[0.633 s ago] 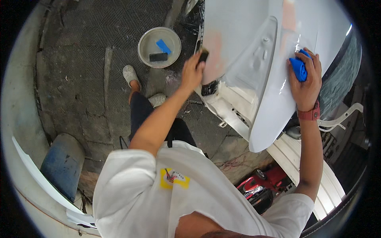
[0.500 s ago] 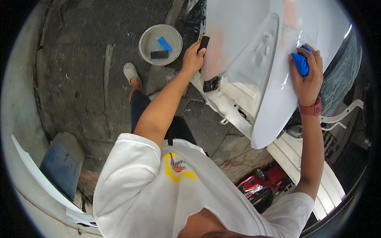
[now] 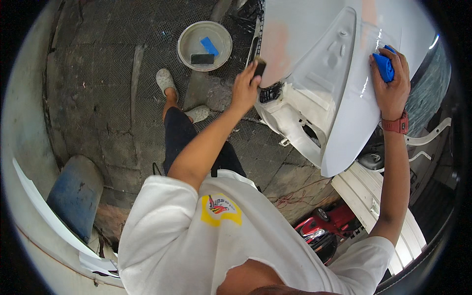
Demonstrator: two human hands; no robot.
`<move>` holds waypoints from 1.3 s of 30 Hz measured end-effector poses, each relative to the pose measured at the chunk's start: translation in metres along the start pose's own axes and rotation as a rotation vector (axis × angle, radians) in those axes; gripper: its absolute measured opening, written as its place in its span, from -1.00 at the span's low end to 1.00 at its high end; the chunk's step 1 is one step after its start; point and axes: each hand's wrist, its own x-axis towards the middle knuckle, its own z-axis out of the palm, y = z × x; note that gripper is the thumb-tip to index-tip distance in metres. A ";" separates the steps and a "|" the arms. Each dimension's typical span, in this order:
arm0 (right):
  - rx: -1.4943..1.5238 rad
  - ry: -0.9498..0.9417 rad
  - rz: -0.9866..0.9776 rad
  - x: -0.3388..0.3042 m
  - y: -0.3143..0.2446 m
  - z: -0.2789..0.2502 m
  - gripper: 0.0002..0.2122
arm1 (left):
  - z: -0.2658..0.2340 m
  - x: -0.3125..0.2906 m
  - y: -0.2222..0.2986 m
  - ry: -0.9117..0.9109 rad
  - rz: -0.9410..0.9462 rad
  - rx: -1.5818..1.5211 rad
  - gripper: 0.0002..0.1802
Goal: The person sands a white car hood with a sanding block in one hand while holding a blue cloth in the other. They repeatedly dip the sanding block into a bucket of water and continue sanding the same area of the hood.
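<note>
My left hand [image 3: 246, 88] is closed round a small black sanding block [image 3: 260, 68], held at the left edge of a pale grey car body panel [image 3: 314, 44]. A pinkish patch [image 3: 276, 54] marks the panel beside the block. Over on the right, my right hand [image 3: 393, 93] grips a bunched blue cloth [image 3: 384, 68] and rests on the panel's wet, shiny surface. The fingers partly cover the cloth. Between my hands lies the recessed headlight opening [image 3: 322, 59] of the panel.
A round basin [image 3: 181, 45] on the dark matted floor contains a blue block [image 3: 209, 46] and a black block [image 3: 202, 59]. A blue drum [image 3: 76, 191] stands at the left. A red vehicle [image 3: 329, 223] and a white ribbed panel [image 3: 366, 196] are at lower right.
My left hand has moved nearer to me along the panel's edge with the sanding block. My right hand stays at about the same spot on the panel. The whole view has shifted slightly.
</note>
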 end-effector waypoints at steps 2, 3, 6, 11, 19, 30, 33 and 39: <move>-0.007 -0.002 -0.010 -0.004 0.003 -0.003 -0.73 | -0.001 -0.052 0.006 -0.058 -0.024 0.023 -0.33; -0.006 0.000 -0.020 -0.004 0.003 -0.004 -0.73 | -0.004 -0.064 0.009 -0.081 -0.036 0.038 -0.33; 0.010 0.020 -0.044 0.002 0.003 -0.002 -0.73 | -0.001 -0.016 0.010 0.018 0.106 0.031 -0.33; 0.004 0.010 -0.008 0.001 0.001 0.001 -0.73 | -0.011 0.034 0.040 -0.056 0.087 0.053 -0.32; 0.014 0.053 -0.004 -0.001 0.005 0.002 -0.73 | -0.011 0.008 0.072 -0.007 0.262 0.099 -0.31; 0.018 0.055 0.005 -0.008 0.006 0.002 -0.73 | -0.007 0.003 0.073 0.009 0.344 0.098 -0.34; 0.014 0.051 -0.049 0.001 0.007 0.002 -0.73 | 0.001 0.084 0.107 0.055 0.440 0.091 -0.35; 0.023 0.032 -0.019 -0.007 0.010 0.002 -0.72 | -0.008 0.019 0.068 -0.011 0.300 0.112 -0.37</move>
